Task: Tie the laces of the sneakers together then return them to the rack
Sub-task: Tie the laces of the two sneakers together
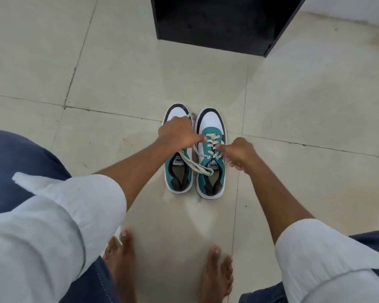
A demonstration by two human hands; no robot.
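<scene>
Sneakers (194,150) side by side on floor (96,73), 6 o'clock of dark rack (217,22). Left hand (178,133) pinches a lace (190,159); right hand (239,153) loosely curled, grip unclear. No joining knot visible; tying underway, return pending.

I read "PUMA" on the tongue label of the left sneaker (179,160), black letters on a white patch, upside down from where I stand. The same "PUMA" label sits on the tongue of the right sneaker (212,165), also upside down. I can read nothing else.
</scene>
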